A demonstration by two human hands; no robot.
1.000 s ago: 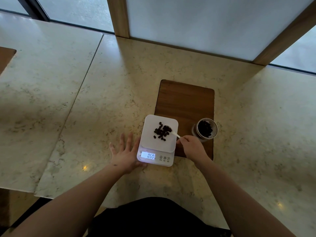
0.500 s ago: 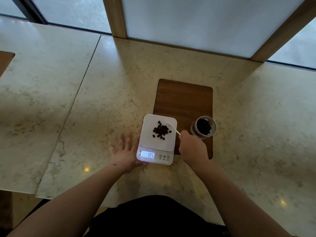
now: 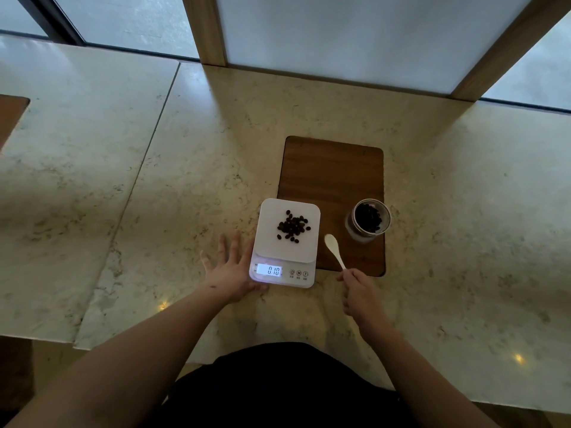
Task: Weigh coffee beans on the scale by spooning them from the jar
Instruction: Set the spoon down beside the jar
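Observation:
A white digital scale (image 3: pixel 272 251) sits on the marble counter, its lit display reading 0.10. A small pile of dark coffee beans (image 3: pixel 293 227) lies on its platform. To the right, an open glass jar (image 3: pixel 368 220) with beans inside stands on a wooden board (image 3: pixel 330 177). My right hand (image 3: pixel 360 293) holds the handle of a white spoon (image 3: pixel 333 248), whose empty bowl hovers over the board between scale and jar. My left hand (image 3: pixel 230 268) lies flat on the counter, fingers spread, touching the scale's left front corner.
The marble counter (image 3: pixel 185 180) runs to a window wall with wooden posts (image 3: pixel 205 29) at the back. A seam splits it from a second slab on the left, where the corner of another wooden board (image 3: pixel 10 115) shows. The near counter edge is by my body.
My right hand pulled the spoon back off the scale platform toward me and to the right. The display went from 0.50 to 0.10. My left hand stayed put.

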